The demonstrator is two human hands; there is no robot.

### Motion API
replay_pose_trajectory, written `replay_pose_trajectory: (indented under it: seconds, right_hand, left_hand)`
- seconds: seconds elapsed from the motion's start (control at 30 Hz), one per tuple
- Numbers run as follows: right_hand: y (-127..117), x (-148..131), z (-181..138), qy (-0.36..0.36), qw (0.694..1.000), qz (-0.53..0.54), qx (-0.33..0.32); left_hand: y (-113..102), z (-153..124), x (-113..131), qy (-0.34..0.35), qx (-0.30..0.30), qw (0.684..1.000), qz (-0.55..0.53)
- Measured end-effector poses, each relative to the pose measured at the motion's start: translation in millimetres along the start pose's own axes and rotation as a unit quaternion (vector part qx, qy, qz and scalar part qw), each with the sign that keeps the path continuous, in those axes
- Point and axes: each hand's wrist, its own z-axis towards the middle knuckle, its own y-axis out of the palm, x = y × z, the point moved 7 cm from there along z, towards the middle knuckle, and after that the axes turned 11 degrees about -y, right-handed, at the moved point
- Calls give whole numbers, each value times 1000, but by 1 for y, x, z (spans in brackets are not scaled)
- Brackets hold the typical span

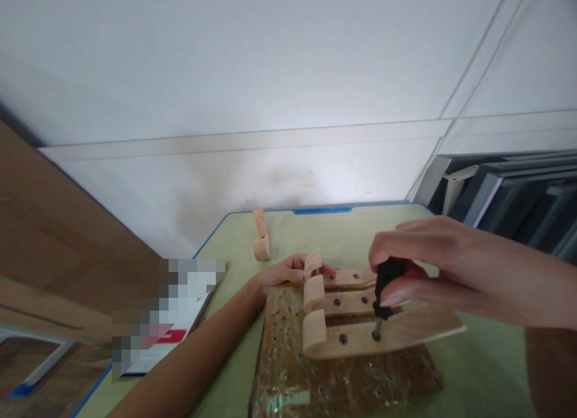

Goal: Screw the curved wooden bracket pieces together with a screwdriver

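Observation:
My right hand (415, 268) is closed around the black handle of a short screwdriver (388, 280). The screwdriver's tip stands in a screw hole on the nearest arm of a pale wooden hook piece (360, 340). Three curled wooden arms lie side by side, each with dark screws, and join a flat pointed board at the right. At the farthest curl, my left hand (286, 271) grips the wood, its fingers partly hidden behind it. Beneath the wood is a brown block wrapped in clear tape (283, 358), its surface pitted with small holes.
A loose wooden hook (261, 244) lies farther back on the pale green table (220, 244), which has a blue edge. At the left is a white printed sheet or box (166, 352), partly blurred. Dark flat panels (509, 196) lean at the right, and a white wall rises behind.

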Motion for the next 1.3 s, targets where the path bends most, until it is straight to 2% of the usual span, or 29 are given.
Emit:
replay_pose_trajectory:
  seconds: [0.17,0.43,0.77,1.07,1.3]
  right_hand:
    - [1,17,2,27,998,-43,21]
    - [2,1,4,1,999,-38,26]
    - [6,7,5,17,999,-32,13]
    - [7,9,6,25,1000,-15,11]
    - [8,12,7,36,999,-19,2]
  left_hand:
    - [3,1,3,9,0,1000,2]
    - [3,-1,3,3,-4,1000,8]
    - [5,0,3,-17,7,1000,6]
    - [2,1,2,-24,27,999,-41]
    - [4,1,4,-5,10,999,-41]
